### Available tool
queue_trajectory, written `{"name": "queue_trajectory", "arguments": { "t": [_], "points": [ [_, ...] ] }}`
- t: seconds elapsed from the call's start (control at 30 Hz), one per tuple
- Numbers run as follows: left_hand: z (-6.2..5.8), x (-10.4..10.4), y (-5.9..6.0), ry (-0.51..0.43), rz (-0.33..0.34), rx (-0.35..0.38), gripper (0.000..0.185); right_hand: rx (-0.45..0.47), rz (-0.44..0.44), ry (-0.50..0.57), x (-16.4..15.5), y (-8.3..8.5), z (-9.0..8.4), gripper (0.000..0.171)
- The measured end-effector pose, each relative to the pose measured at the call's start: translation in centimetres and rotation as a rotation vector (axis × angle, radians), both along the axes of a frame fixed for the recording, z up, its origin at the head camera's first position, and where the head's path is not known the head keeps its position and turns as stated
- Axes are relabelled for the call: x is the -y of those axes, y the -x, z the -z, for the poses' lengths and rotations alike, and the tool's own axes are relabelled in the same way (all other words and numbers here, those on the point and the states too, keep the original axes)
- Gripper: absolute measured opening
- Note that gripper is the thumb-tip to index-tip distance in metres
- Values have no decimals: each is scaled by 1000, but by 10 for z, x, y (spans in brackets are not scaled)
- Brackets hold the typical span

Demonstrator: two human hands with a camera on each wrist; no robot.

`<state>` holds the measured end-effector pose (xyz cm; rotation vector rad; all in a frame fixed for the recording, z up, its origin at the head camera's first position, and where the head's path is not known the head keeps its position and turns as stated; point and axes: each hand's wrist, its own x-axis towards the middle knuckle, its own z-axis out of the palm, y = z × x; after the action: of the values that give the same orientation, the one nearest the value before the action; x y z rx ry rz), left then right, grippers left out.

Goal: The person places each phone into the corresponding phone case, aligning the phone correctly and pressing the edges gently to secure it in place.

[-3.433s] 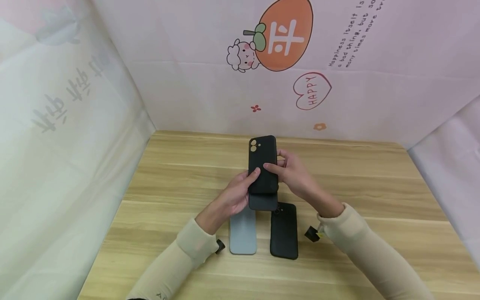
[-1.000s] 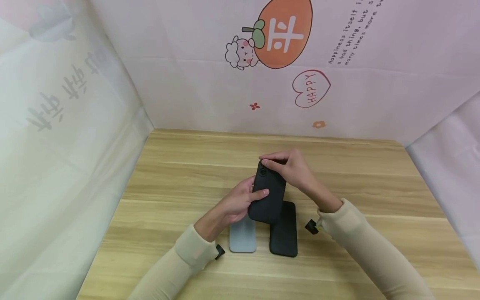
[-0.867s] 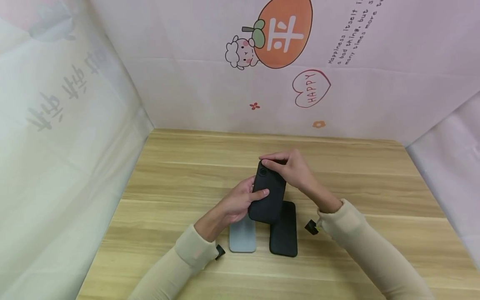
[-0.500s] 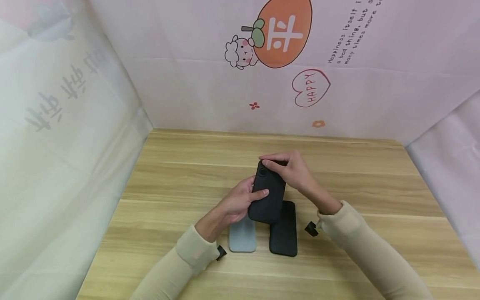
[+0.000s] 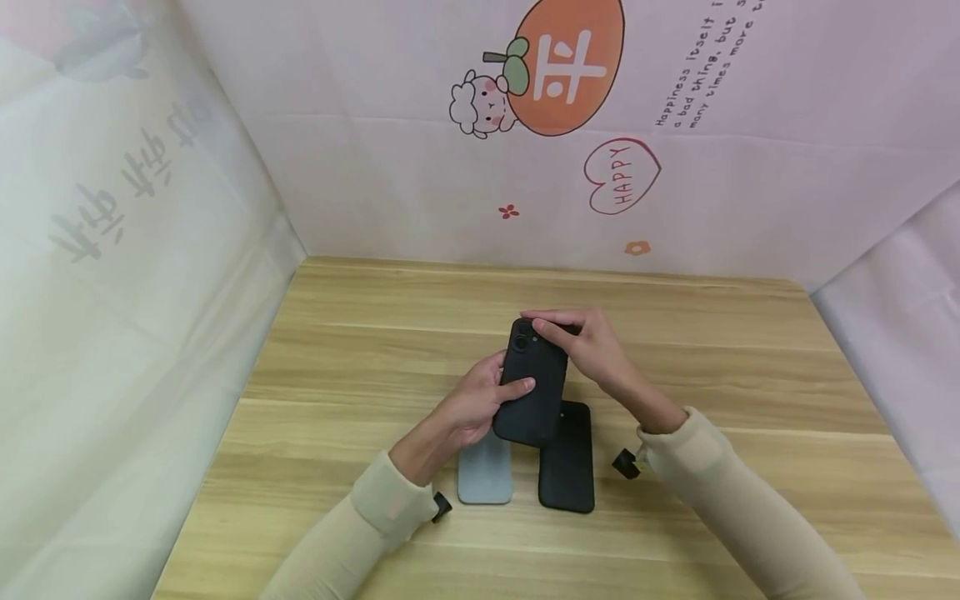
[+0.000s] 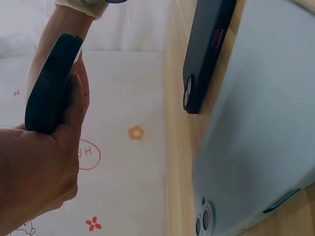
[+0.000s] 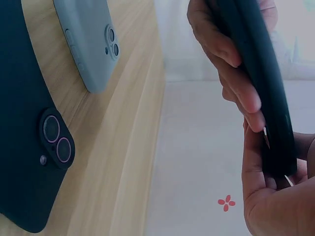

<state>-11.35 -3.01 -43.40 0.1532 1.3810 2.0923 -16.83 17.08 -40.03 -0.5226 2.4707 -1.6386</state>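
Observation:
A phone in a black case (image 5: 528, 400) is held tilted above the table, its two camera lenses at the upper left. My left hand (image 5: 476, 402) grips its lower left side, thumb across the back and the other fingers underneath. At the top right corner my right hand (image 5: 592, 343) pinches the edge, thumb on the back. Seen edge-on in the right wrist view, the cased phone (image 7: 261, 83) lies between both hands' fingers. Below it on the table are a light grey-blue phone (image 5: 485, 475) and another black phone (image 5: 567, 475), whose top end is partly covered.
The wood-grain table (image 5: 360, 350) meets a printed white cloth wall (image 5: 390, 192) at the back, with more cloth on both sides. Small black devices (image 5: 626, 463) sit at the sleeve cuffs.
The black case, earlier offset above the phone with its camera holes bare, now lines up with it. The pair came lower and tilted; my right hand shifted to the top corner.

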Motion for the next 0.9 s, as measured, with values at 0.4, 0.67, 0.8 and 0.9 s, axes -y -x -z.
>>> {"name": "queue_trajectory", "arguments": {
  "t": [0.4,0.67,0.8,0.9],
  "points": [
    [2,5,1,67,-66,-3,46,173,17,78,-10,0,3,31],
    [1,6,3,70,-76,1,45,234,21,100,-13,0,1,32],
    [1,6,2,68,-68,5,46,244,15,137,-13,-2,0,30],
    [0,7,1,65,-62,4,47,253,10,168,-13,-3,-1,28]
  ]
}}
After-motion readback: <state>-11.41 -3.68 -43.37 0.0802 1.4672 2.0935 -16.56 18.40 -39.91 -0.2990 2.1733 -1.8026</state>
